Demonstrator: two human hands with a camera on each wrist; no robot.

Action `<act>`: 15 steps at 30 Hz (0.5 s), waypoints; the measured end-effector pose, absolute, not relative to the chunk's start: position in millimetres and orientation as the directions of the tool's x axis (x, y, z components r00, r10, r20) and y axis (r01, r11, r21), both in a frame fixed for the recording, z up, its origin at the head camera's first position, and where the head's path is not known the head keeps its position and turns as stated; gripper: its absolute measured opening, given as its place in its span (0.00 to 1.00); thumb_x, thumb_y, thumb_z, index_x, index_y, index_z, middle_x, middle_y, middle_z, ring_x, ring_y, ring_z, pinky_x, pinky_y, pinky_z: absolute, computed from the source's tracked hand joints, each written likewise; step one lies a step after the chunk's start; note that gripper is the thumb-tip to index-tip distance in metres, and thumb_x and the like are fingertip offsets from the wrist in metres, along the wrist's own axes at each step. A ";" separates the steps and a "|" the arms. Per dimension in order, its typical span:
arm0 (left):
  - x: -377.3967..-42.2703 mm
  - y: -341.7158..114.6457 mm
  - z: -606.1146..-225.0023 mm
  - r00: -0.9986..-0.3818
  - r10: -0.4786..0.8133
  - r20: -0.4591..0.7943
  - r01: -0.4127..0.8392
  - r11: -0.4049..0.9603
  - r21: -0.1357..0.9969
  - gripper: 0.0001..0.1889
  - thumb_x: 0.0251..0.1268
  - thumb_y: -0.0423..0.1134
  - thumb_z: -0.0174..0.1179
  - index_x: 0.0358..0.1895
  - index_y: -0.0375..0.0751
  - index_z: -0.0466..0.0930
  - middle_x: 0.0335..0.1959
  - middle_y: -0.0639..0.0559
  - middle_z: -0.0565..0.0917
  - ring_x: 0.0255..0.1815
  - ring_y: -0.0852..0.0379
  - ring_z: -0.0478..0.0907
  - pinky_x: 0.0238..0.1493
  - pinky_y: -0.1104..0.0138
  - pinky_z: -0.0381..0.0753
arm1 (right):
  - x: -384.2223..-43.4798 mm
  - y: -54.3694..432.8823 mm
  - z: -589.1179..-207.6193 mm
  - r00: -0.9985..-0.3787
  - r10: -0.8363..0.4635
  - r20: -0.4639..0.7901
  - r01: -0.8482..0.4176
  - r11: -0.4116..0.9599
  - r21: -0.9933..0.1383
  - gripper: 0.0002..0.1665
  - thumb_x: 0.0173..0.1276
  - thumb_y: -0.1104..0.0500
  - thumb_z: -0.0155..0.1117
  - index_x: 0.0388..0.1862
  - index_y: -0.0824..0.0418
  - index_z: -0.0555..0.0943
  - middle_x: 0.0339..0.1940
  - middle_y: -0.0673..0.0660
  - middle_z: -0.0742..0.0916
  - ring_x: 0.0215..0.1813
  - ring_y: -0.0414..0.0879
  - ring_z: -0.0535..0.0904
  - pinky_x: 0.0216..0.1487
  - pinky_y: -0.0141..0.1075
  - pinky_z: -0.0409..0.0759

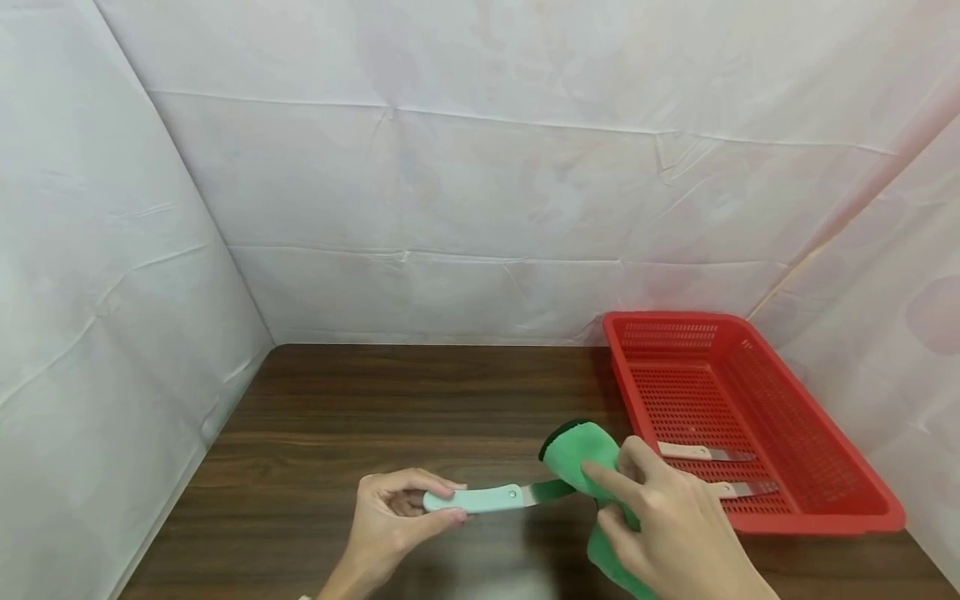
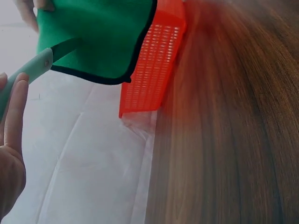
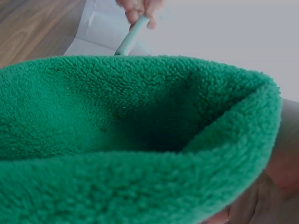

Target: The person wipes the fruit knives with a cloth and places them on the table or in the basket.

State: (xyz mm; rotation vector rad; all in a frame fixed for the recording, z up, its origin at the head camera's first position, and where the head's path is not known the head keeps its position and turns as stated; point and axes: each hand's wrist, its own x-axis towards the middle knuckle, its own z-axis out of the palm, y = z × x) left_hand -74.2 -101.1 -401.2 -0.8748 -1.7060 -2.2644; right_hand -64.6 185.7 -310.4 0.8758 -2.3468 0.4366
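Over the near part of the table, my left hand (image 1: 401, 517) pinches the end of a knife's pale mint handle (image 1: 476, 499) between thumb and fingers. The knife's short metal blade (image 1: 550, 491) points right, its tip end overlapped by a green cloth (image 1: 577, 454) with black edging. My right hand (image 1: 667, 517) grips this cloth, and part of it hangs below the fingers. In the left wrist view the blade (image 2: 67, 49) lies against the cloth's face. Fuzzy folds of the cloth (image 3: 140, 186) fill the right wrist view and hide the blade there.
A red perforated basket (image 1: 817, 523) stands at the table's right side. Inside it lie two knives with pale handles, one farther back (image 1: 686, 451) and one nearer (image 1: 750, 488), partly behind my right hand. White sheeting (image 1: 450, 183) walls in the dark wood table (image 1: 420, 400) at the back and sides.
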 end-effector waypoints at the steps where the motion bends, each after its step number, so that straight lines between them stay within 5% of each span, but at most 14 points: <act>1: -74.5 -100.8 -401.5 -0.813 0.204 0.545 0.470 -0.324 0.821 0.11 0.46 0.14 0.64 0.36 0.24 0.80 0.36 0.29 0.83 0.30 0.45 0.85 0.26 0.53 0.83 | -64.7 183.7 -310.4 -0.600 -0.491 0.632 -0.689 0.719 -0.095 0.21 0.38 0.64 0.65 0.37 0.53 0.87 0.29 0.44 0.68 0.20 0.26 0.53 0.16 0.16 0.50; 15: -74.5 -89.8 -400.6 -0.828 0.175 0.533 0.417 -0.444 0.793 0.12 0.47 0.13 0.62 0.38 0.21 0.79 0.37 0.24 0.80 0.30 0.41 0.84 0.29 0.48 0.81 | -68.0 154.8 -332.7 -0.554 -0.606 0.571 -0.772 0.631 -0.079 0.21 0.36 0.67 0.68 0.32 0.50 0.81 0.27 0.46 0.66 0.17 0.29 0.48 0.14 0.17 0.48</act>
